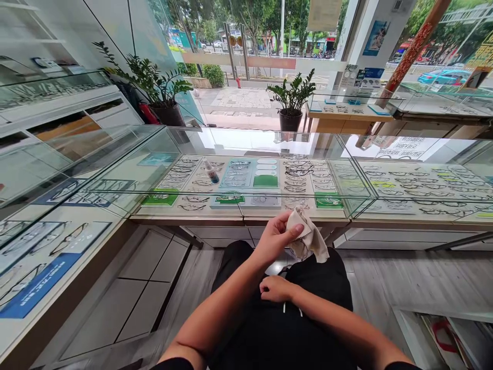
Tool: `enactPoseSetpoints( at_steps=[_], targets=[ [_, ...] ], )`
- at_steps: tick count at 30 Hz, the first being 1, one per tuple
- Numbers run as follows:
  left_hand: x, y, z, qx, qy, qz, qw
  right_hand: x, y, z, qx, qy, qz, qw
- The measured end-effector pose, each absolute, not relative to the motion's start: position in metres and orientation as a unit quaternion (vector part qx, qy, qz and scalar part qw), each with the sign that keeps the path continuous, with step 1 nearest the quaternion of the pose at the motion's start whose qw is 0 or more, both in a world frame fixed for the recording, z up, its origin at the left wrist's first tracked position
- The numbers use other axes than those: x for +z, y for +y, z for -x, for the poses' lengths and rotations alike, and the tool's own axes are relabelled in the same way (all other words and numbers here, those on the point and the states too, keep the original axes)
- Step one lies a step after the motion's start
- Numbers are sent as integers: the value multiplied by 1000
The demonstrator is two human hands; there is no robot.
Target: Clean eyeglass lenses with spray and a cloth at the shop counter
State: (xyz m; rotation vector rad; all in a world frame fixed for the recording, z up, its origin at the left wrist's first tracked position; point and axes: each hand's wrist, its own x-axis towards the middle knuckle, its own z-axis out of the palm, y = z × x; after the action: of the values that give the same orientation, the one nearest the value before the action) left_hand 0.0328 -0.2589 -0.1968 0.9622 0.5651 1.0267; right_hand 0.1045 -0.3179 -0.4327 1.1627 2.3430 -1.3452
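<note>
My left hand (274, 237) pinches a beige lens cloth (316, 242) with a zigzag edge, thumb on top, above my knees and in front of the counter. A thin curved rim, perhaps of eyeglasses, shows just under the cloth; most of it is hidden. Lower down, close to my lap, my right hand (276, 289) is curled closed, and its palm is out of sight. Beyond the cloth stands a glass display case (242, 205) with rows of eyeglasses (298, 169). A small spray bottle (211, 172) stands on the case's glass top.
Another glass case (416, 205) with eyeglasses adjoins on the right. To the left, a long counter (96, 246) holds more frames and a blue card (34, 293). Potted plants (291, 100) stand before the windows. An open shelf (435, 334) is at the lower right.
</note>
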Motion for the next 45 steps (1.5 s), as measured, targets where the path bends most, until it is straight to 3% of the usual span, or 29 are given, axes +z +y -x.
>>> enactPoseSetpoints(
  at_steps=[19, 25, 28, 33, 37, 39, 45],
  targets=[
    [-201, -258, -26, 468, 249, -438, 727, -414, -328, -82, -458, 785, -408, 92],
    [-192, -263, -12, 474, 242, -451, 716, -382, -331, -79, -434, 797, -415, 68],
    [-193, -262, 1, 490, 248, -462, 696, -332, -342, -85, -439, 807, -394, 24],
    [-202, -261, 24, 534, 281, -457, 654, -220, -361, -124, -526, 784, -277, -182],
    [-208, -264, 30, 571, 326, -442, 611, -181, -348, -155, -370, 730, -424, -388],
    [-209, -266, 28, 584, 338, -431, 599, -181, -336, -160, -319, 701, -487, -411],
    [-205, -267, 22, 564, 312, -445, 622, -192, -316, -159, -372, 658, -512, -407]
  ],
)
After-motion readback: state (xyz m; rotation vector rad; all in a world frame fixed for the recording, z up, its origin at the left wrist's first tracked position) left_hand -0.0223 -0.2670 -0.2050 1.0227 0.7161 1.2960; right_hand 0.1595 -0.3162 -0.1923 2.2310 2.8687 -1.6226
